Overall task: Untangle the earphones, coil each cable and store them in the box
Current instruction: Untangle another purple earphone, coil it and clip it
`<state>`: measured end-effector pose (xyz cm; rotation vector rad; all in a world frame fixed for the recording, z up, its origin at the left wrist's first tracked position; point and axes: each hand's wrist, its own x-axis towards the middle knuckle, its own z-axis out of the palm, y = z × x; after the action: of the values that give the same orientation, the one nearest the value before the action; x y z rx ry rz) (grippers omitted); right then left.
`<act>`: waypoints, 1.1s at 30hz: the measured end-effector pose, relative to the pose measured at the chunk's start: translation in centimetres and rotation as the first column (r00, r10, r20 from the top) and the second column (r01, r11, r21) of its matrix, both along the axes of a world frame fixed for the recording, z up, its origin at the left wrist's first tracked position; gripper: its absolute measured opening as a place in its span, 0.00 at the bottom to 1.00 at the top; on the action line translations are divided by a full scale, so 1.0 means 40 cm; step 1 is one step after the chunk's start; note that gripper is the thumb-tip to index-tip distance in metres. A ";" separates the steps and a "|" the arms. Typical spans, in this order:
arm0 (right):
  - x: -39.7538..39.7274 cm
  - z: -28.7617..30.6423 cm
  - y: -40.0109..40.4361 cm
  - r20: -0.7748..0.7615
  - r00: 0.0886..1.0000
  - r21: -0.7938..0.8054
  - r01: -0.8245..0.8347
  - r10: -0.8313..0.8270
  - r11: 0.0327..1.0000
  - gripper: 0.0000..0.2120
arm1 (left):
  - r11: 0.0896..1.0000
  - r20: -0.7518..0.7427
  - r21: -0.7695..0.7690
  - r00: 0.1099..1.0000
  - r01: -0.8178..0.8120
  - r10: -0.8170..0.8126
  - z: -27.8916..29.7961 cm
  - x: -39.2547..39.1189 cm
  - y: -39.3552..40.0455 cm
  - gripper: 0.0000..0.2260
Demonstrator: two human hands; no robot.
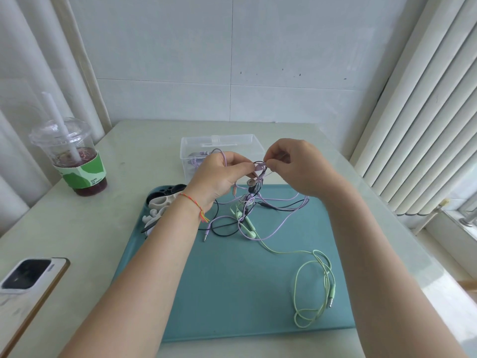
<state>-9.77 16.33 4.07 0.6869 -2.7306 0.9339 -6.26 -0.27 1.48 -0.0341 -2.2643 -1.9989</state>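
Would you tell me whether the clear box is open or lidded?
Open: the clear box shows no lid on its rim, and purple cable lies inside.

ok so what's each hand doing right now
Left hand: pinching the purple cable at the tangle.
Right hand: pinching the same purple cable at the knot.

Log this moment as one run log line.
phase: untangling | left hand: pinching purple cable | right hand: pinching knot | green cable: on mat | box: open
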 end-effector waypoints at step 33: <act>0.014 -0.030 -0.064 -0.175 0.980 -0.063 0.089 -0.099 0.994 0.06 | 0.911 -0.200 -0.364 0.972 -0.193 0.127 -0.026 -0.034 -0.003 0.11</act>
<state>-9.20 13.76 2.88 0.5953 -2.5471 0.8777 -7.61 -0.38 0.44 -0.0514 -2.4149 -1.3941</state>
